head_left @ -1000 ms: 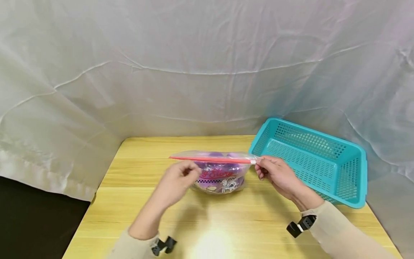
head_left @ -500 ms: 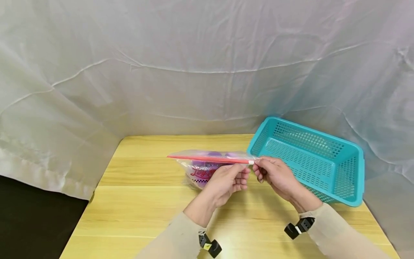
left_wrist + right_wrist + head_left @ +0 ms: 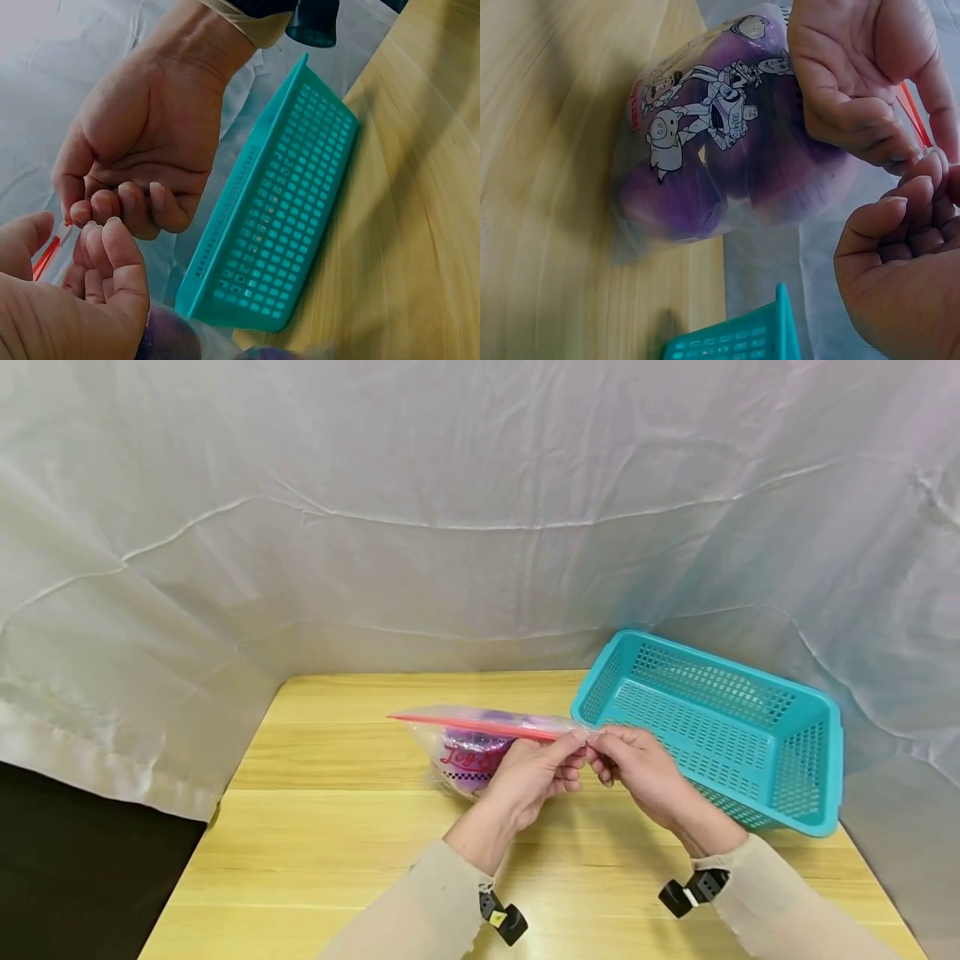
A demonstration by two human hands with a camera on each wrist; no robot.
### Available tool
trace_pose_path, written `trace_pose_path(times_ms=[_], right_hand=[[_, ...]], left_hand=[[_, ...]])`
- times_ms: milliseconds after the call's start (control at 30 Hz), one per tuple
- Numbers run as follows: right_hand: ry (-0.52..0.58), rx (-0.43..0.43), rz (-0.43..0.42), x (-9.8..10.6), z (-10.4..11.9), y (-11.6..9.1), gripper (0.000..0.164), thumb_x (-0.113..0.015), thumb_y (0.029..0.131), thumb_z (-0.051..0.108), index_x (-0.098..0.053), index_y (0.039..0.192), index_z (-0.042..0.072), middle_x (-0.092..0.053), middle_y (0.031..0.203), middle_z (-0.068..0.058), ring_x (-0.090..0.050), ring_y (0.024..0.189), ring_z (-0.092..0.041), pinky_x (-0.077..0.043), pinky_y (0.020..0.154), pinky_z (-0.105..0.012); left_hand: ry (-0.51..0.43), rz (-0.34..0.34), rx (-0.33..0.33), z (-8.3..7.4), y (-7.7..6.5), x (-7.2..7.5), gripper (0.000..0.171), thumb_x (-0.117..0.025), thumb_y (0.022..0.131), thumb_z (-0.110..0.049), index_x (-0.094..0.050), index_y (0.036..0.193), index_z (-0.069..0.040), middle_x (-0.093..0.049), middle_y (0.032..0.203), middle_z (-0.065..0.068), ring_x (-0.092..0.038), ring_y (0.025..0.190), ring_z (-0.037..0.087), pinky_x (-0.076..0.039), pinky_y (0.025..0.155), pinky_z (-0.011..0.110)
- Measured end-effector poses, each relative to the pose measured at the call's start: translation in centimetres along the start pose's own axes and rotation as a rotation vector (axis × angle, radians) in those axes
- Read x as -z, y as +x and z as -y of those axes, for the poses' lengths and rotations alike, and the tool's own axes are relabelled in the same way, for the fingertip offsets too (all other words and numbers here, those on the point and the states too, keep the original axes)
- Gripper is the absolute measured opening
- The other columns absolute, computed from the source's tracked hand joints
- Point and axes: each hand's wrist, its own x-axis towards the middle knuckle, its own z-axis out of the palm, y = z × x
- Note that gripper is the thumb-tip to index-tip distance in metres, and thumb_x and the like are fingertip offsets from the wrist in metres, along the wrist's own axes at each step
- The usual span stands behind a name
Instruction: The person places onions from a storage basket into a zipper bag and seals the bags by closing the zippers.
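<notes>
A clear zip bag (image 3: 465, 760) with a red closure strip (image 3: 457, 723) stands on the wooden table. Cartoon figures are printed on it, and several purple rounded things (image 3: 667, 199) fill it; their kind is unclear through the plastic. At the strip's right end my left hand (image 3: 527, 777) pinches the closure between thumb and fingers. Right beside it, my right hand (image 3: 651, 778) pinches the bag's top corner. The fingertips of both hands nearly meet in the left wrist view. The white slider seen earlier is hidden by the fingers.
A turquoise perforated basket (image 3: 813, 693) sits at the back right, close to my right hand. Grey cloth (image 3: 480, 577) hangs behind the wooden table (image 3: 315, 843). A dark area (image 3: 82, 860) lies beyond the table's left edge.
My left hand has moved right along the bag from its left part to the strip's right end and now pinches there. My right hand has kept its grip on the corner.
</notes>
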Motion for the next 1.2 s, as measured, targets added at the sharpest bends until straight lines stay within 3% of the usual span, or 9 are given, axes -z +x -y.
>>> trace_pose_path(times_ms=[200, 367, 600, 700, 1000, 1200], right_hand=[[-0.012, 0.014, 0.014, 0.2, 0.1, -0.1, 0.028, -0.050, 0.108, 0.013, -0.068, 0.091, 0.000, -0.062, 0.085, -0.001, -0.054, 0.073, -0.010, -0.049, 0.064, -0.024], [0.022, 0.017, 0.038, 0.7, 0.0, -0.1, 0.030, -0.049, 0.109, 0.015, -0.066, 0.092, -0.003, -0.061, 0.086, 0.000, -0.053, 0.074, -0.010, -0.048, 0.065, -0.024], [0.095, 0.020, 0.053, 0.9, -0.3, -0.2, 0.030, -0.049, 0.109, 0.016, -0.070, 0.088, 0.012, -0.062, 0.085, 0.002, -0.054, 0.073, -0.009, -0.048, 0.067, -0.022], [0.109, 0.019, 0.037, 0.9, -0.2, -0.3, 0.031, -0.050, 0.109, 0.016, -0.071, 0.087, 0.013, -0.063, 0.085, 0.002, -0.054, 0.072, -0.009, -0.048, 0.067, -0.022], [0.039, -0.034, -0.009, 0.6, 0.4, -0.9, 0.027, -0.057, 0.108, 0.021, -0.074, 0.103, 0.001, -0.072, 0.092, -0.001, -0.062, 0.081, -0.013, -0.056, 0.070, -0.029], [0.032, -0.071, -0.038, 0.6, 0.9, -1.3, 0.024, -0.065, 0.105, 0.021, -0.074, 0.102, -0.001, -0.075, 0.088, -0.001, -0.067, 0.078, -0.010, -0.059, 0.072, -0.028]], left_hand=[[0.051, -0.050, -0.016, -0.2, 0.3, -0.1, 0.019, -0.079, 0.094, -0.017, -0.080, 0.098, 0.001, -0.076, 0.081, 0.007, -0.066, 0.063, 0.009, -0.059, 0.062, 0.023], [0.083, -0.076, -0.031, -0.5, 0.2, -0.3, 0.020, -0.078, 0.094, -0.017, -0.081, 0.097, 0.002, -0.074, 0.074, 0.003, -0.067, 0.058, 0.009, -0.057, 0.060, 0.022], [0.061, -0.079, -0.058, -0.7, -0.1, -0.2, 0.020, -0.075, 0.096, -0.014, -0.080, 0.099, 0.005, -0.076, 0.078, 0.010, -0.068, 0.060, 0.010, -0.060, 0.062, 0.024], [0.047, -0.066, -0.073, -0.9, -0.1, 0.1, 0.021, -0.074, 0.097, -0.012, -0.079, 0.101, 0.008, -0.076, 0.080, 0.011, -0.068, 0.063, 0.010, -0.061, 0.063, 0.024], [0.086, -0.055, -0.081, -0.8, -0.4, 0.6, 0.020, -0.073, 0.098, -0.011, -0.078, 0.104, 0.007, -0.076, 0.080, 0.008, -0.070, 0.065, 0.009, -0.062, 0.067, 0.025], [0.095, -0.053, -0.062, -0.4, -0.4, 0.1, 0.020, -0.075, 0.097, -0.013, -0.079, 0.105, 0.005, -0.078, 0.084, 0.011, -0.071, 0.065, 0.009, -0.062, 0.067, 0.025]])
